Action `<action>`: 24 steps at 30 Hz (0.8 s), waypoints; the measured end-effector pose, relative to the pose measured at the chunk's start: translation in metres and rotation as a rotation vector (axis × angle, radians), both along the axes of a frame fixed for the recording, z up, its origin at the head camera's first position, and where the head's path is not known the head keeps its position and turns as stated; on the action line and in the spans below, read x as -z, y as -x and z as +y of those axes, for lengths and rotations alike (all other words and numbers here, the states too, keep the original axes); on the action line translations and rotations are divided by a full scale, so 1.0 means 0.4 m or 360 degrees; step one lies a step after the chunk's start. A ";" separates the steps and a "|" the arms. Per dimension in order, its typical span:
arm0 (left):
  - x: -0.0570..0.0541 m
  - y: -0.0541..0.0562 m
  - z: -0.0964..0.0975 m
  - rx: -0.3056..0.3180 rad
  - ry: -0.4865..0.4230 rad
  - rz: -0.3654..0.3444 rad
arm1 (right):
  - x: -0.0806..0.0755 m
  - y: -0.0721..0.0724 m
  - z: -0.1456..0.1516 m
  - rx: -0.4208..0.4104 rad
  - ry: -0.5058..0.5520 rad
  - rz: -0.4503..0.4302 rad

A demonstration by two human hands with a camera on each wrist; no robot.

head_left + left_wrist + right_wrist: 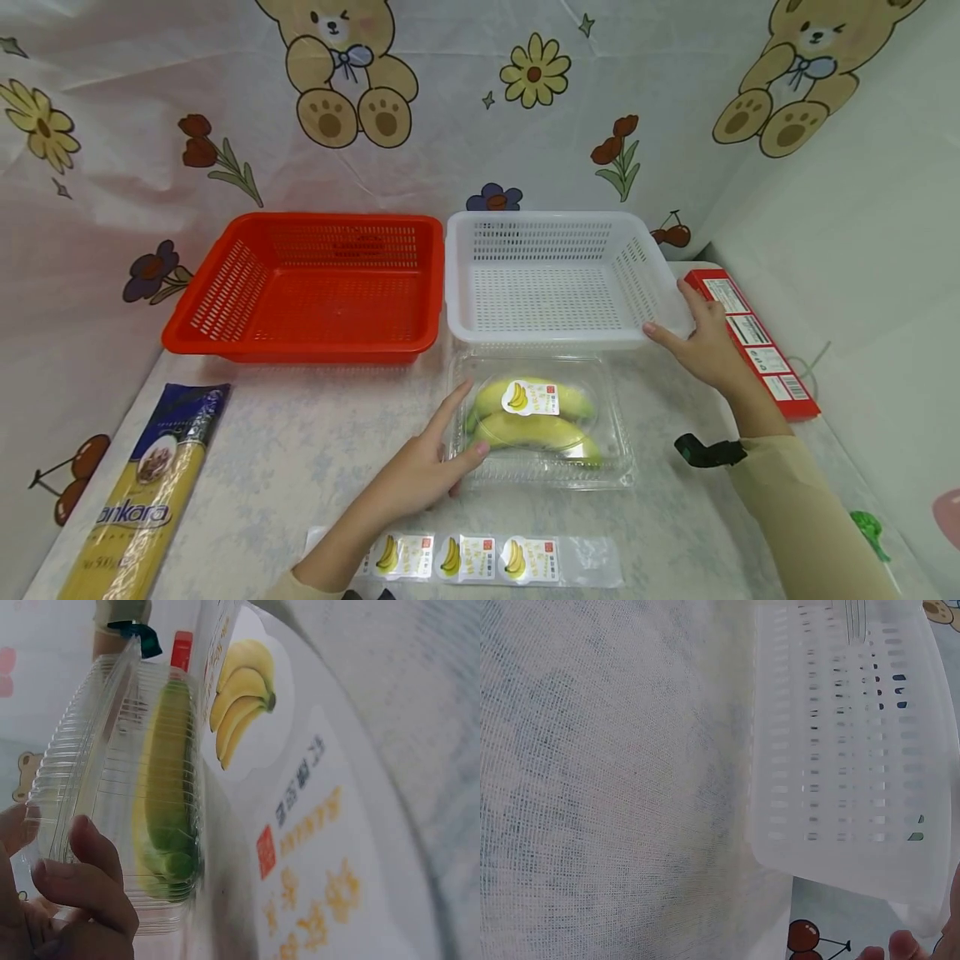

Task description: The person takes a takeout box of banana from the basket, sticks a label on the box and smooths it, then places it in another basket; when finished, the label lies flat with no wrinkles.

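Note:
A clear plastic clamshell box (611, 450) with two yellow-green bananas (536, 433) stands on the table, a banana sticker (531, 397) on its lid. My left hand (420, 475) touches its left side, index finger stretched along the edge and thumb over the lid. Close up in the left wrist view, the bananas (169, 765) show through the ribbed plastic beside my partly curled other fingers. Behind the box is a white plastic basket (566, 335). My right hand (705, 342) holds its near right corner, thumb at the front rim and index finger along the right side.
A red basket (337, 347) stands left of the white one. At the left lies a pasta packet (153, 492); a red box (757, 350) lies at the right. A strip of banana stickers (495, 560) lies in front. A patterned cloth (450, 100) hangs behind.

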State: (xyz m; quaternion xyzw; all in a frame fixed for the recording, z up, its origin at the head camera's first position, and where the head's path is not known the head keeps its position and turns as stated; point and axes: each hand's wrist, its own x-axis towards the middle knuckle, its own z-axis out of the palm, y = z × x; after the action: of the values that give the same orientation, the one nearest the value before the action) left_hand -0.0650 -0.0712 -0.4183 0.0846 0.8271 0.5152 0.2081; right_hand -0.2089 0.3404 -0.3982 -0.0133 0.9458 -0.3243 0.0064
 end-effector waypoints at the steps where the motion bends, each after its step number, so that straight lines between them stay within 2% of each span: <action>1: -0.001 -0.002 -0.002 -0.0004 -0.0015 -0.0014 | 0.002 0.003 0.002 -0.0016 0.0016 -0.0024; 8: -0.002 -0.027 -0.023 -0.0046 -0.0032 -0.0054 | 0.001 0.016 0.010 -0.0081 0.0128 -0.0248; 19: -0.013 -0.083 -0.050 -0.0083 -0.0100 -0.0021 | 0.006 0.011 0.009 -0.0102 0.0180 -0.0233; 24: -0.039 -0.107 -0.066 -0.0119 -0.0161 -0.0062 | 0.013 0.011 0.011 -0.0107 0.0193 -0.0204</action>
State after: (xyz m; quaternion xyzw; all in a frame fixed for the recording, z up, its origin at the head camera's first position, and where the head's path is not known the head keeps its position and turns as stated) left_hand -0.0222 -0.0976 -0.4025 0.0540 0.7984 0.5654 0.2001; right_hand -0.2134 0.3449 -0.4035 -0.0246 0.9211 -0.3809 0.0768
